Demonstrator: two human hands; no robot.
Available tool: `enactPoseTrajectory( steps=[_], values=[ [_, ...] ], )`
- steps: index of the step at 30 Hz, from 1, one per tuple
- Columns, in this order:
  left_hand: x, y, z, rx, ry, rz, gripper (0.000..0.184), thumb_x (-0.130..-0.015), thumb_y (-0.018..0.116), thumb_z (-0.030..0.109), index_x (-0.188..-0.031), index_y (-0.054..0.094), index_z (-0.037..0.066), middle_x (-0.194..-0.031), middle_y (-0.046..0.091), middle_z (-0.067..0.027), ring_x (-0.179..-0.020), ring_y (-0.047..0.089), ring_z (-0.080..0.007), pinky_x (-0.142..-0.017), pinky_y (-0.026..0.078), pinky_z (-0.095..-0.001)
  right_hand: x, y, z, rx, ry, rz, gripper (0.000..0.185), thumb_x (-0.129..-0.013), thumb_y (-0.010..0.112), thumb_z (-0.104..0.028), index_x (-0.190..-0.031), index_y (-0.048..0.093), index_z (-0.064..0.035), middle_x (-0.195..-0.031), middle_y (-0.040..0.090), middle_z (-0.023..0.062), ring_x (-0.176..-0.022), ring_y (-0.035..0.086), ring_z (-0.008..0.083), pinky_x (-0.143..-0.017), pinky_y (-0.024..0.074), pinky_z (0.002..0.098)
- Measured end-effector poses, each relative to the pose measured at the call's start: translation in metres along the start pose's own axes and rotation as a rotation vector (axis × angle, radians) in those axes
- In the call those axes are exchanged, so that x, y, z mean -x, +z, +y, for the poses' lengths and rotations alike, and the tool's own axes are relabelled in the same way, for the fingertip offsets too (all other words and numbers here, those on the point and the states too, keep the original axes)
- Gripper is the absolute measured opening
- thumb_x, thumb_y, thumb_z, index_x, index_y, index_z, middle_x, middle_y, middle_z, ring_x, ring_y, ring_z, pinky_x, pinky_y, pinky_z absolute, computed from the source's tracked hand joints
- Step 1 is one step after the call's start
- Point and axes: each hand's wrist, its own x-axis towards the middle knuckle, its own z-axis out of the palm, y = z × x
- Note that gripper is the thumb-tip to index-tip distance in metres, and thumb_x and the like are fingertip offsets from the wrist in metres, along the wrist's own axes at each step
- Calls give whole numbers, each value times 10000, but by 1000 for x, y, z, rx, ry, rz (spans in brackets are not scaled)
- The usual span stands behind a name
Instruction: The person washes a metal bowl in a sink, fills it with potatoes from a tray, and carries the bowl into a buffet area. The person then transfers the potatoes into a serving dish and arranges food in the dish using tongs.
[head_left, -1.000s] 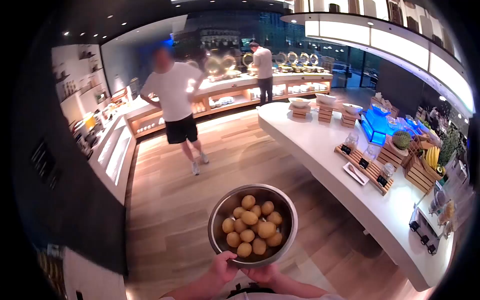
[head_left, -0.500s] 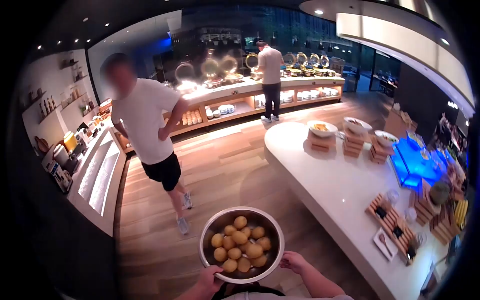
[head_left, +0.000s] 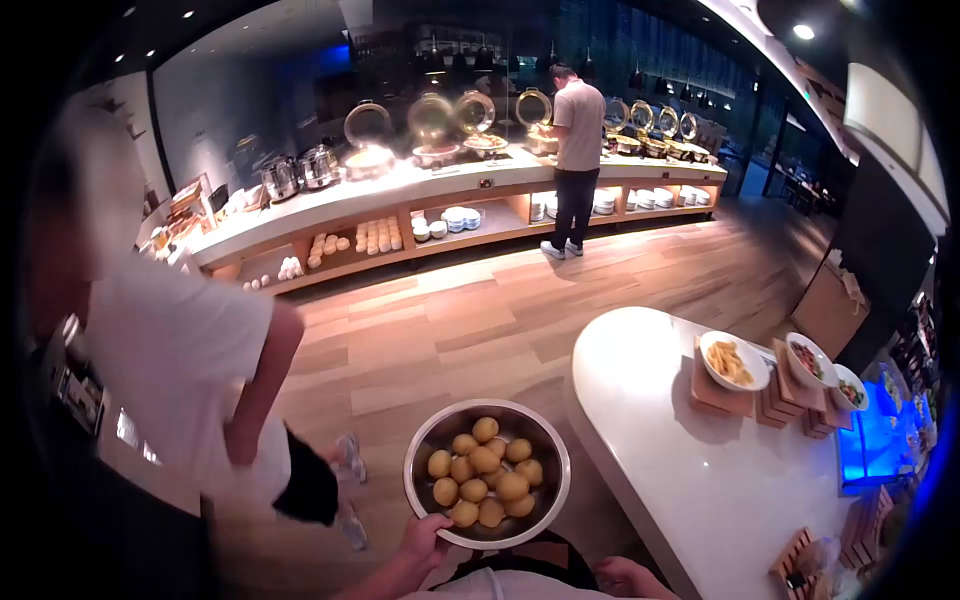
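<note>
A steel mixing bowl (head_left: 553, 440) is held out in front of me at waist height. Several small round yellow-brown potatoes (head_left: 485, 460) lie in it. My left hand (head_left: 428, 540) grips its near left rim, thumb over the edge. Apart from the bowl, my right hand (head_left: 625, 576) hangs low at the right, fingers loosely bent, with nothing seen in it. Part of that hand is cut off by the lower edge of the view.
A person in a white shirt (head_left: 185, 370) stands close on my left. A white counter (head_left: 680, 450) with bowls of food (head_left: 733, 360) curves along my right. Ahead, another person (head_left: 577, 125) faces a buffet counter (head_left: 330, 190) with open chafing dishes. Wooden floor (head_left: 400, 330) lies between.
My view has moved forward and turned left; the buffet is nearer and the person on the left is much closer. My right hand has dropped away from the bowl's rim.
</note>
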Motion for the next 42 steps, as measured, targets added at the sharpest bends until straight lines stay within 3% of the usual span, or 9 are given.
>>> enactPoseTrajectory(
  steps=[3, 10, 15, 20, 25, 28, 31, 33, 42],
  values=[
    [-111, 15, 44, 37, 23, 64, 532, -754, 548, -2, -1281, 488, -42, -1251, 585, -156, -1157, 580, -329, -1031, 476, -460, -83, -86, -81, -400, 461, 398, 396, -861, 652, -220, -1224, 637, -64, -915, 706, 89, -748, 664, 198, -689, 544, 333],
    [-346, 39, 180, 58, -88, 55, 604, -759, 533, 38, -1348, 429, -44, -1345, 527, -175, -1238, 518, -349, -1087, 419, -485, -297, -382, -245, -168, 231, 493, 476, -844, 668, -243, -1261, 601, -24, -1032, 700, 112, -885, 669, 203, -794, 538, 333],
    [-445, 40, 251, -405, 221, 55, 618, -763, 539, 58, -1360, 420, -48, -1343, 530, -174, -1236, 523, -343, -1079, 426, -477, -450, -590, -338, 36, 251, 354, 486, -836, 671, -267, -1266, 607, -50, -1062, 702, 115, -936, 670, 208, -840, 529, 343],
    [-543, 90, 349, 170, 197, 205, 619, -769, 552, 49, -1368, 415, -23, -1343, 527, -171, -1232, 534, -326, -1085, 430, -468, -611, -739, -379, 137, 49, 359, 453, -826, 665, -288, -1216, 641, -60, -975, 716, 108, -824, 678, 216, -774, 537, 342],
    [-695, 96, 450, 202, 197, 225, 619, -751, 569, 39, -1351, 428, -11, -1323, 537, -167, -1217, 540, -330, -1063, 449, -487, -740, -816, -292, 20, 278, 414, 367, -865, 650, -265, -1174, 652, -68, -893, 693, 95, -718, 628, 213, -691, 524, 385],
    [-773, 120, 520, 122, 122, 251, 607, -750, 569, 43, -1341, 440, -15, -1315, 546, -166, -1181, 562, -330, -1043, 464, -487, -782, -845, -151, 620, 346, -341, 420, -830, 692, -386, -1069, 713, -41, -992, 708, 140, -880, 665, 264, -844, 509, 438],
    [-844, 154, 597, 50, 131, 220, 622, -748, 563, 39, -1353, 434, -21, -1321, 548, -171, -1190, 561, -333, -1050, 458, -484, -655, -886, -362, -47, 122, 125, 241, -826, 698, -198, -996, 700, -27, -980, 692, 153, -965, 663, 250, -883, 494, 384],
    [-907, 166, 639, 109, 145, 145, 640, -743, 557, 43, -1366, 425, -24, -1337, 539, -172, -1222, 543, -334, -1075, 436, -480, -710, -891, -144, -607, 207, 224, 219, -858, 675, -140, -1009, 683, 18, -990, 685, 150, -963, 659, 239, -873, 500, 370],
    [-1185, 218, 788, 198, 155, 118, 653, -743, 538, 0, -1377, 391, -38, -1323, 535, -174, -1207, 551, -343, -1054, 458, -474, -977, -1124, -149, -89, 430, 61, 293, -826, 652, -257, -1058, 710, -87, -956, 676, 82, -873, 634, 223, -767, 509, 371]
  ],
)
